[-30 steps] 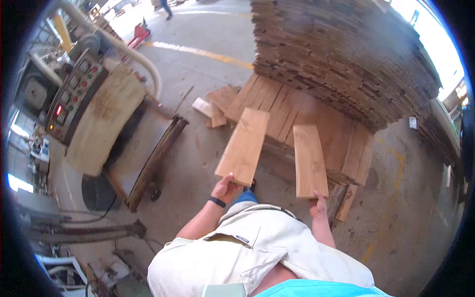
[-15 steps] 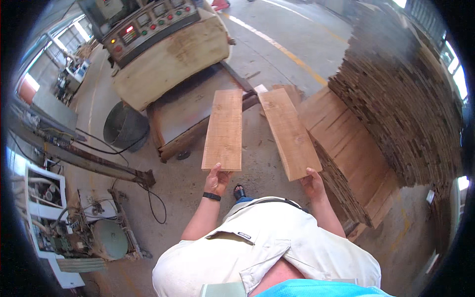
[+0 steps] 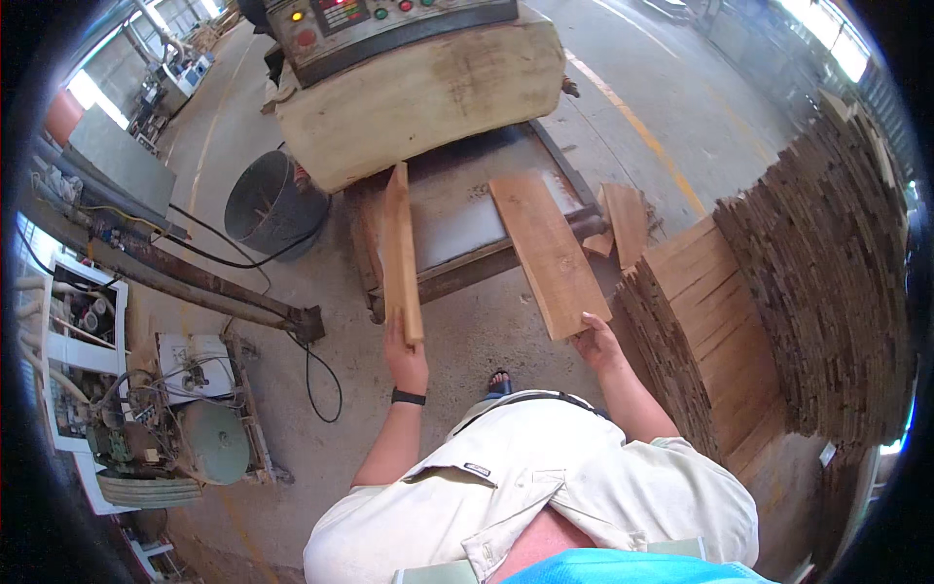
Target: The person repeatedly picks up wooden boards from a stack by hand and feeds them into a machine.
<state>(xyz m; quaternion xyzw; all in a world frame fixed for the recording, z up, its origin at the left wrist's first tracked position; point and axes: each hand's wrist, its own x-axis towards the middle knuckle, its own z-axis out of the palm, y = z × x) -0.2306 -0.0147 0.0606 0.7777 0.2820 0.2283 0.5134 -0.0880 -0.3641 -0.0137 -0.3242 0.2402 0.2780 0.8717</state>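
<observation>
My left hand grips the near end of a wooden board, which is turned on edge so that its narrow side shows. Another wooden board is held by its near end in my right hand, broad face up, with the thumb on top. Both boards point away from me, apart from each other. Their far ends reach over or in front of the flat metal bed of a cream machine.
A control panel with coloured buttons tops the machine. Left of it stand a dark bin and a rusty beam with cables. To my right are a lower board stack and a tall one. A short board leans beyond.
The left board has rolled from broad face up onto its edge. My view has turned left and I am nearer the machine bed; the right board stays face up.
</observation>
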